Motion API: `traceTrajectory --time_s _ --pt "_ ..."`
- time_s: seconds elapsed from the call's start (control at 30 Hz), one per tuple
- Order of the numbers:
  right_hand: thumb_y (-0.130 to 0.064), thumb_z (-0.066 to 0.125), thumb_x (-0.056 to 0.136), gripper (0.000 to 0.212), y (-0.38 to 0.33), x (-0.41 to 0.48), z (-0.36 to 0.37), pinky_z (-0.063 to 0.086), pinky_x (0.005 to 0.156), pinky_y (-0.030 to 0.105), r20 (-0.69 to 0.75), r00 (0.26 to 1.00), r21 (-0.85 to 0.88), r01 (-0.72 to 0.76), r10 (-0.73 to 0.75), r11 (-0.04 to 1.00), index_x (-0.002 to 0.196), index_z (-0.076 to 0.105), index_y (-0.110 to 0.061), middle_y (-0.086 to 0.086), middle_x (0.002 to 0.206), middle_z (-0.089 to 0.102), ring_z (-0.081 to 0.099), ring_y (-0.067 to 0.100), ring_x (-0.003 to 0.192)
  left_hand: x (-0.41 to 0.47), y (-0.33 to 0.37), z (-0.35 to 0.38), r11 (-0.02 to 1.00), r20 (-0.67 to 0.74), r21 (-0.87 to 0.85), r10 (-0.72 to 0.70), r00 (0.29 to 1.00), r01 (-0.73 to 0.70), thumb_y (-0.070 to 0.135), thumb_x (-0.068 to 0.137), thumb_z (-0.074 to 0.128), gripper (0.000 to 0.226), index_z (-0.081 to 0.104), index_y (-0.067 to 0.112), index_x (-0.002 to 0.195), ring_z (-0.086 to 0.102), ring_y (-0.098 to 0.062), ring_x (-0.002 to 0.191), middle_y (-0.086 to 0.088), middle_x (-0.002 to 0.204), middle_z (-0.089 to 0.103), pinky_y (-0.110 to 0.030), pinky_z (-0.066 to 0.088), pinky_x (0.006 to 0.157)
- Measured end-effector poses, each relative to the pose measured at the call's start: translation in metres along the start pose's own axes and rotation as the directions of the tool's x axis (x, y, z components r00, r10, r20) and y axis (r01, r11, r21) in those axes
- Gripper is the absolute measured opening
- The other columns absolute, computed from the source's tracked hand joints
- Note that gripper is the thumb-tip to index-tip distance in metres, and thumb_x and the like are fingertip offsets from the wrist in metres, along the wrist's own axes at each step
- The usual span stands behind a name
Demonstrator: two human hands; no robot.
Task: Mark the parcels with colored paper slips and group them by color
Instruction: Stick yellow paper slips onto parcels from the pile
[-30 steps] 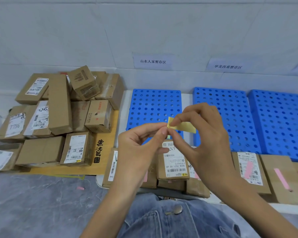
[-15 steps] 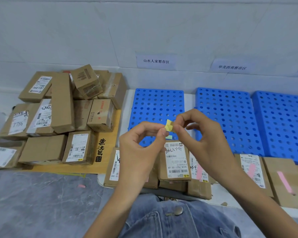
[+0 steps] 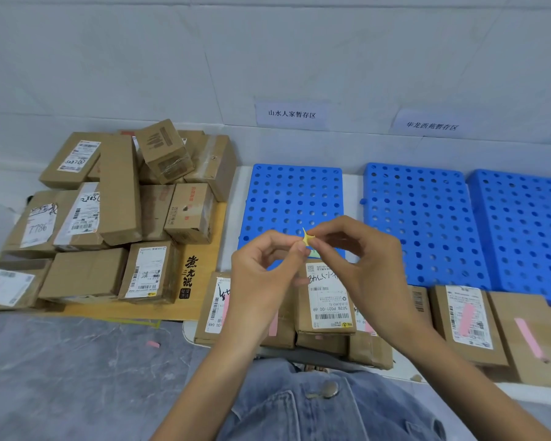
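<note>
L grip [image 3: 263, 270] & R grip [image 3: 368, 268] both pinch 1 yellow slip [image 3: 308, 239] (crumpled) over labelled parcel [image 3: 330, 302].

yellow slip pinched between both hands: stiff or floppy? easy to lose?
Probably floppy: the yellow slip is bent into points between the left hand and right hand. Likely near weightless, since fingertip pinches alone hold it. Could well drift or drop unnoticed; a pink scrap lies on the floor.
</note>
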State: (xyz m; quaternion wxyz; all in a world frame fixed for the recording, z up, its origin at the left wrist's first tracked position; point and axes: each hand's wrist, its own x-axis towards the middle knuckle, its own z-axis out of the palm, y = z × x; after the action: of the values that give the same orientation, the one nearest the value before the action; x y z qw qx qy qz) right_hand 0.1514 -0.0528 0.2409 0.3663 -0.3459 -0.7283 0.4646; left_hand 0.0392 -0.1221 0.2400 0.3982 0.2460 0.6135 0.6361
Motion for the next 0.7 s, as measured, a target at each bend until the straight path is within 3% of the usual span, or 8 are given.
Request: traceTrajectory --time_s 0.23,0.33,0.47,0.6,0.7 --pt "-0.005 0.069 0.084 0.003 0.026 0.009 -0.001 0.057 0.076 0.03 0.071 0.963 0.15 -0.269 0.261 0.951 0.083 0.066 -0.004 0.007 0.078 0.071 0.069 0.02 0.075 0.01 -0.025 -0.001 0.993 -0.071 -0.014 -0.121 0.99 0.12 0.003 0.092 0.056 0.014 0.062 0.007 0.08 0.065 -0.005 0.07 -0.003 0.072 0.063 -0.022 0.055 0.052" --pt "0.0 0.062 0.088 0.003 0.039 0.012 -0.005 0.057 0.072 0.026 0.068 0.905 0.377 -0.414 0.421 0.829 0.087 0.061 0.003 0.013 0.075 0.072 0.071 0.022 0.073 0.018 -0.04 -0.011 0.974 -0.14 -0.061 -0.224 0.964 0.218 0.007 0.094 0.053 0.014 0.06 0.008 0.082 0.063 -0.007 0.069 -0.002 0.074 0.061 -0.021 0.054 0.053" --pt "0.005 0.058 0.089 0.008 0.06 0.011 -0.008 0.058 0.071 0.024 0.067 0.832 0.534 -0.497 0.551 0.684 0.09 0.057 -0.003 0.014 0.071 0.072 0.072 0.022 0.072 0.03 -0.071 -0.032 0.896 -0.179 -0.234 -0.421 0.889 0.377 0.012 0.096 0.053 0.014 0.059 0.01 0.083 0.062 -0.01 0.07 -0.001 0.078 0.061 -0.018 0.053 0.053" --pt "0.004 0.059 0.089 0.016 0.082 0.006 -0.007 0.058 0.073 0.025 -0.005 0.811 0.498 -0.506 0.585 0.705 0.1 0.065 -0.006 0.012 0.073 0.072 0.071 0.02 0.069 0.037 -0.108 -0.05 0.795 -0.227 -0.396 -0.57 0.79 0.46 0.012 0.095 0.055 0.012 0.058 0.009 0.084 0.059 -0.011 0.069 -0.001 0.075 0.06 -0.015 0.052 0.049" --pt "0.001 0.06 0.089 0.013 0.098 0.002 -0.01 0.058 0.072 0.022 -0.1 0.83 0.366 -0.482 0.549 0.796 0.094 0.068 -0.007 0.007 0.075 0.073 0.07 0.016 0.07 0.041 -0.145 -0.07 0.841 -0.365 -0.246 -0.54 0.758 0.481 0.008 0.095 0.052 0.009 0.06 0.002 0.093 0.055 -0.014 0.066 -0.004 0.079 0.059 -0.018 0.053 0.052"
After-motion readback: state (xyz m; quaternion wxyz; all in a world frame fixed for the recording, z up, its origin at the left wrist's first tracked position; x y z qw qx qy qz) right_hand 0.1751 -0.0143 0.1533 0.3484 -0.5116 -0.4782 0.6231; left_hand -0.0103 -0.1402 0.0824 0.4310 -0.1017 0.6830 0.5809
